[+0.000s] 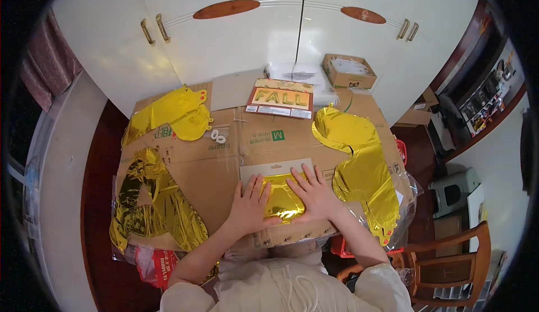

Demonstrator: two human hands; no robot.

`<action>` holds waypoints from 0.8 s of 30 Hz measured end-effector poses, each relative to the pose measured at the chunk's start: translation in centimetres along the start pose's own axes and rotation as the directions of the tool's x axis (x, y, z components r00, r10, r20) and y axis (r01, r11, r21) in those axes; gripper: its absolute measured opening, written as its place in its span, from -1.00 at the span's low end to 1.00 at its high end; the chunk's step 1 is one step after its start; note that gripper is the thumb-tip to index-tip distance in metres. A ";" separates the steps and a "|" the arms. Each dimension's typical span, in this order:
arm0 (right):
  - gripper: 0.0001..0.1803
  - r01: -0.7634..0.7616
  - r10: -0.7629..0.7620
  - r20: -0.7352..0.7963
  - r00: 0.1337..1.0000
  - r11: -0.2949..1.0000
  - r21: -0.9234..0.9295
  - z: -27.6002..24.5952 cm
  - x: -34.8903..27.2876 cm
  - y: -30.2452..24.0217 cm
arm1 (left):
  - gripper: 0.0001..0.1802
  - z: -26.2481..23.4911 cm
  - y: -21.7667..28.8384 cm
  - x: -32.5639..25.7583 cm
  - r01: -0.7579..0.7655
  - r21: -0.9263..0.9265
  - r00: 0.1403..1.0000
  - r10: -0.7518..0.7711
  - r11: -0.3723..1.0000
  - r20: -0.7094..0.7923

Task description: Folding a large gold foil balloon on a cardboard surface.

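Note:
A folded gold foil balloon (284,198) lies on a pale card (247,172) with a hanging slot, near the front of the cardboard surface. My left hand (251,206) lies flat over its left side, fingers spread. From the right, my right hand (317,197) rests on it the same way, so both hands cover its edges. Unfolded flat gold foil balloons surround them: a letter-shaped one with a central gap (163,199) at the left, another (168,114) at the far left, and a large curved one (365,163) on the right.
Behind my hands lie a printed package card (280,98) and clear plastic bags (300,75). A small open carton (349,70) stands at the back right. White rings (219,137) and thin straws (220,128) sit left of centre. A wooden chair (449,261) stands at the right.

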State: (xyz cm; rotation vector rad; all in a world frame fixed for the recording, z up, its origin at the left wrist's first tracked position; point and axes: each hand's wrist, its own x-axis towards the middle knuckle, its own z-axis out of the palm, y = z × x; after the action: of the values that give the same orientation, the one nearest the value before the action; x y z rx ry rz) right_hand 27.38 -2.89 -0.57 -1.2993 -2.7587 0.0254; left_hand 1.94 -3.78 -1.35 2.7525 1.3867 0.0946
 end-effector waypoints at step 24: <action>0.27 0.015 -0.012 0.093 0.996 0.999 -0.036 0.2 0.5 0.5 | -0.41 -1.1 -2.4 -3.3 -0.267 -0.099 0.964 0.264 0.959 -0.037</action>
State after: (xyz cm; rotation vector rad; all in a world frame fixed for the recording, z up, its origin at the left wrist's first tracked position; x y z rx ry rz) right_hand 27.40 -2.19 -0.72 -1.3206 -2.8584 0.0344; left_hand -2.04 -4.94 -0.54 2.8403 0.9770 0.2042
